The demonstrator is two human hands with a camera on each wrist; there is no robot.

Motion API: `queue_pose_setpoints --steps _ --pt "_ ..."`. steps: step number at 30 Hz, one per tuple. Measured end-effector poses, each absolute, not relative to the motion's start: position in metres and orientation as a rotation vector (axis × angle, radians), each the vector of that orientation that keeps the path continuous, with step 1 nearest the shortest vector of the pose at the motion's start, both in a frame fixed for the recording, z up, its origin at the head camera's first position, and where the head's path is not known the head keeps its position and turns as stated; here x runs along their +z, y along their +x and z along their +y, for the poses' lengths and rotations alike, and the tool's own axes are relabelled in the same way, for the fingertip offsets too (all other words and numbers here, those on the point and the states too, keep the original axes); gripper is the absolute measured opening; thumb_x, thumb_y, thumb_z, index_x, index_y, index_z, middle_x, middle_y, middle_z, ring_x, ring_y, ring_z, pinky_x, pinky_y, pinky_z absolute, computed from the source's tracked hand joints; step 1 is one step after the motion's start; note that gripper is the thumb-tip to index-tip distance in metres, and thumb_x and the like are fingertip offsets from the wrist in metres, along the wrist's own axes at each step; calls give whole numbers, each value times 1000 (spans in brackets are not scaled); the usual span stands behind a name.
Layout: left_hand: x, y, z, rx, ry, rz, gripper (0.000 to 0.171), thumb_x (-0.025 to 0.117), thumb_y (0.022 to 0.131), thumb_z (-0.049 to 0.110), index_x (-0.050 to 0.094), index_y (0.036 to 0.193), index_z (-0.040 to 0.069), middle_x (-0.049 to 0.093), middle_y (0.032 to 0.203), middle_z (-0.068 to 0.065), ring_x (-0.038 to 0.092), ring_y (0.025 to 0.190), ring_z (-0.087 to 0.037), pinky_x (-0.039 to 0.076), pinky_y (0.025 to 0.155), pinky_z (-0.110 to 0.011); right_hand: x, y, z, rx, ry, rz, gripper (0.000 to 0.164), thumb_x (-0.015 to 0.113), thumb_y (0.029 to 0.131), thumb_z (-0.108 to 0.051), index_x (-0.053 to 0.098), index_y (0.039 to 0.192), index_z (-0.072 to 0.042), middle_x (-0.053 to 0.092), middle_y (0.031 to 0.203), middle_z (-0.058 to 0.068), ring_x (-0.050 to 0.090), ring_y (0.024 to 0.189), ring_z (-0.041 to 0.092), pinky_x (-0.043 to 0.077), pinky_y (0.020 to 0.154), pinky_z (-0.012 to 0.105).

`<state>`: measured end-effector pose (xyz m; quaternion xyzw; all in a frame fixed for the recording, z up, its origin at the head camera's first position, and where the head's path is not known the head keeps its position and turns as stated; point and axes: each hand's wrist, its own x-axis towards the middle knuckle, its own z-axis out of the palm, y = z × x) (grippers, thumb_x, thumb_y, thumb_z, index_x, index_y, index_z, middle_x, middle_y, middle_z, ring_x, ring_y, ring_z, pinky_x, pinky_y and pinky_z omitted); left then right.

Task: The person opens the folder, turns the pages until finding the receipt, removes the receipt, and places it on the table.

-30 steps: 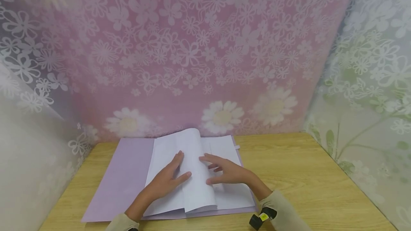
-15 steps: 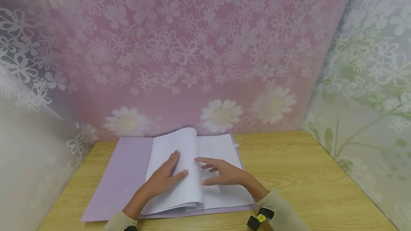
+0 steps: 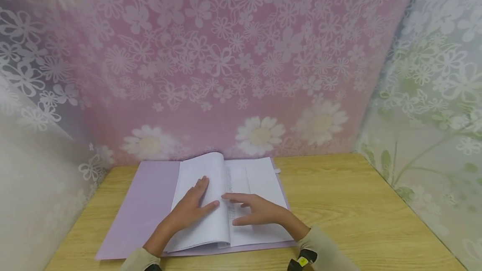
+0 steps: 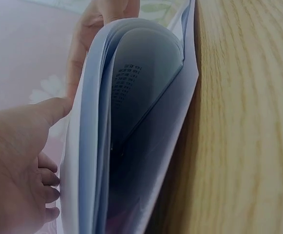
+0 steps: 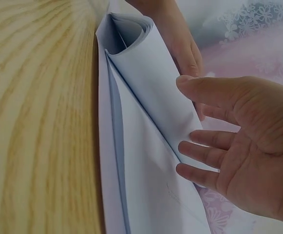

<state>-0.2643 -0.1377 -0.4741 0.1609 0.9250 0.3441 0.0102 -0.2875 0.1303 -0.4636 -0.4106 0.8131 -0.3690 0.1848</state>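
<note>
A light purple folder lies spread on the table, with white paper sheets inside it. Several sheets are turned over to the left and bulge into a rounded fold. My left hand rests on these turned sheets, fingers extended and thumb apart. Just right of the fold, my right hand reaches over the right-hand page with fingers spread, index fingertip right at the fold. Printed lines show on that page beside the fold. In the left wrist view, small print shows inside the curled sheets.
The folder lies on a wood-grain table. Behind the table stands a pink wall covering with white flowers; a pale floral one is on the right. A small white tab sticks out at the folder's right edge.
The fold of the turned sheets has moved left and flattened somewhat, uncovering printed lines on the right page. My right hand has moved left and slightly nearer; my left hand has shifted slightly left.
</note>
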Motion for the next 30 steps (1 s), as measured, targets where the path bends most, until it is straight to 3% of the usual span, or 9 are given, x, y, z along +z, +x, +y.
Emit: queue_pose_setpoints --steps 8,17,30 --pt "-481 -265 -140 987 536 2931 92 64 96 55 26 160 0 22 168 -19 17 157 -39 17 127 -61 -468 -287 127 -1010 -1178 2292 71 72 95 -36 41 157 -22 40 163 -5 40 150 21 47 114 40" --pt "-481 -268 -143 941 528 2947 89 64 96 53 29 159 0 24 167 -19 19 157 -39 19 126 -60 -462 -294 132 -1051 -1201 2361 70 72 96 -36 41 157 -22 42 162 -6 45 147 22 49 112 44" --pt "-483 -267 -149 920 501 2823 91 63 96 54 30 157 -5 27 166 -23 21 156 -41 18 126 -60 -450 -325 177 -1213 -862 2731 65 72 96 -27 46 152 -7 47 157 16 47 142 42 45 112 59"
